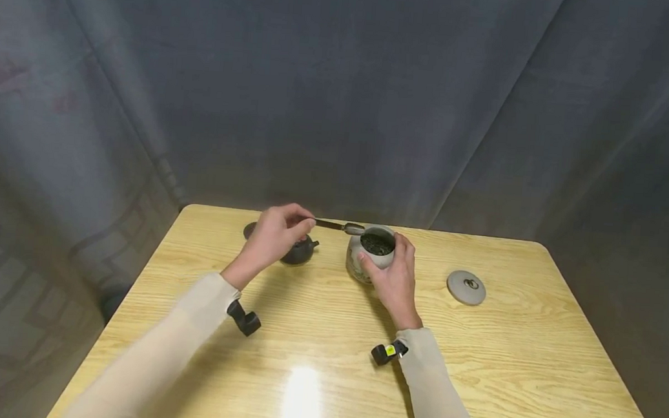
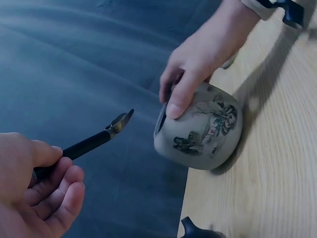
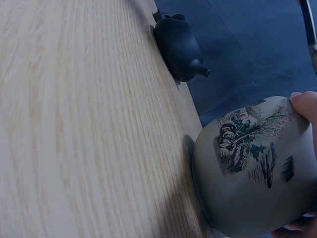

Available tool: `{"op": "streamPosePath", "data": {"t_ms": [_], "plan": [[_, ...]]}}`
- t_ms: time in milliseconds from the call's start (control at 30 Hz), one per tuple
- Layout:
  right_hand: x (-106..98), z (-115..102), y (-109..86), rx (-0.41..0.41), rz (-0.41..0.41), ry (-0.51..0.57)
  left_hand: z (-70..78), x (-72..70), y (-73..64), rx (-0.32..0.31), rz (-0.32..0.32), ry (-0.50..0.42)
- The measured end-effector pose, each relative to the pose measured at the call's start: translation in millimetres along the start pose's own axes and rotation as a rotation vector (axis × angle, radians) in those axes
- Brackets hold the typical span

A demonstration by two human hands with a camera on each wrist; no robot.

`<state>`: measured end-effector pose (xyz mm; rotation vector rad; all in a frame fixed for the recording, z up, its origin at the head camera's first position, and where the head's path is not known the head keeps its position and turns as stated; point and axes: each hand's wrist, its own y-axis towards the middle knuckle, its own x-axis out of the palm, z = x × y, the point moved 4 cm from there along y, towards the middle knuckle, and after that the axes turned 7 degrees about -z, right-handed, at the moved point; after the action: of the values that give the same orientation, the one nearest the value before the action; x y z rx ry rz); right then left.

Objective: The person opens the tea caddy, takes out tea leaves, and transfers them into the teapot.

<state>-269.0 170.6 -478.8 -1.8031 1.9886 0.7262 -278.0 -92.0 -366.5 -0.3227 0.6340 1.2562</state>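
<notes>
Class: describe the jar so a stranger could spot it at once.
Start at the wooden table. Near its far edge, the right hand grips the jar. Unlike the dark teapot nearby, it is pale and painted with a landscape.

Tightest bit is just ahead of the left hand's (image 1: 277,232) pinch: the scoop (image 1: 330,224) pokes out toward the jar (image 1: 356,263), with only a small gap before the rim. You could get into the jar's mouth from above, but the right hand (image 1: 394,283) blocks its right and near sides. Lower down by the left grip, the dark teapot (image 1: 299,254) is in the way, spout jutting jarward, and a dark round piece (image 1: 249,230) sits left of it. Right of the right grip there's a decent lane before the grey lid (image 1: 463,290). Nearer than both grips, loads of tabletop (image 1: 327,312); beyond them, the curtain (image 1: 330,105) walls it off.
</notes>
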Motion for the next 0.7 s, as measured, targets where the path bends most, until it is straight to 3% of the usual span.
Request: {"op": "streamPosePath", "data": {"t_ms": [167,400,700], "plan": [[-0.3,0.1,-0.2,-0.005,0.006,-0.004,20.5,19.5,6.8,0.114,0.003,0.168],[2.0,-2.2,-0.1,-0.020,0.013,0.006,51.2,47.7,9.7,0.321,-0.018,0.482],[3.7,-5.3,-2.4,-0.015,0.011,0.005,57.5,75.5,17.9,0.531,0.002,0.902]]}}
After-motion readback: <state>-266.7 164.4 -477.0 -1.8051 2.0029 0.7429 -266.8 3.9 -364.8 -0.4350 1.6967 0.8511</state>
